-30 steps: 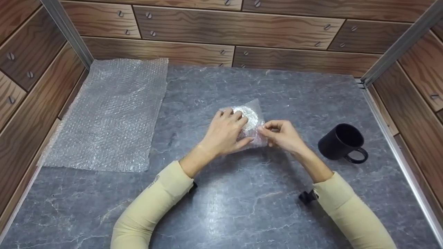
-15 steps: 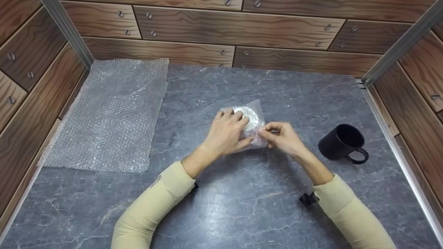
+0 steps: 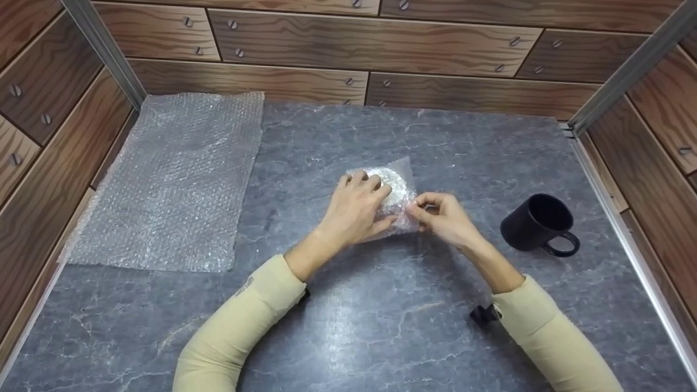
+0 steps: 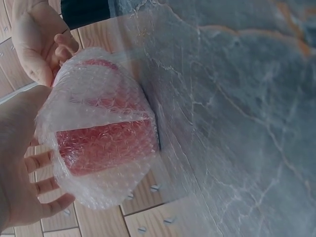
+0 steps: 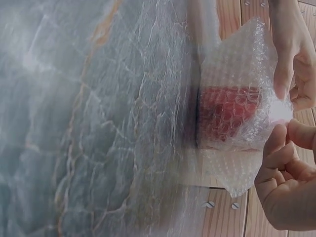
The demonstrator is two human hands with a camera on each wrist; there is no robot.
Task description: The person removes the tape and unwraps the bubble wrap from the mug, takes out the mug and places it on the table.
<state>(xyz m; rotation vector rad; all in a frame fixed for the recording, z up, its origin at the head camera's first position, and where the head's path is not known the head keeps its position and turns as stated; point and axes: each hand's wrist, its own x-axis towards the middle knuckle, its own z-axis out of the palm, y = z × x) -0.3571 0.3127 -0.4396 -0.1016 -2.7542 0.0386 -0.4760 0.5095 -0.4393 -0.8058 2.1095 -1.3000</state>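
Note:
A package in bubble wrap (image 3: 400, 185) stands on the table in front of the person. Through the wrap a red body (image 4: 106, 143) shows, and from above a pale round top. The left hand (image 3: 354, 209) lies over the package, fingers bent across its far left side and thumb toward the front. In the left wrist view those fingers reach down past the package's upper edge. With thumb and fingertips, the right hand (image 3: 444, 215) pinches the bubble wrap at the package's right upper edge. A bright glare in the right wrist view covers the spot by the fingertips.
A flat sheet of bubble wrap (image 3: 174, 179) lies at the left of the grey marbled table (image 3: 381, 337). To the right stands a black mug (image 3: 531, 226), handle toward the front right. Wood-patterned walls (image 3: 348, 43) and metal posts border the table.
Both hands stay at the package. The right hand has shifted very slightly down, still pinching the wrap; the left hand has barely moved.

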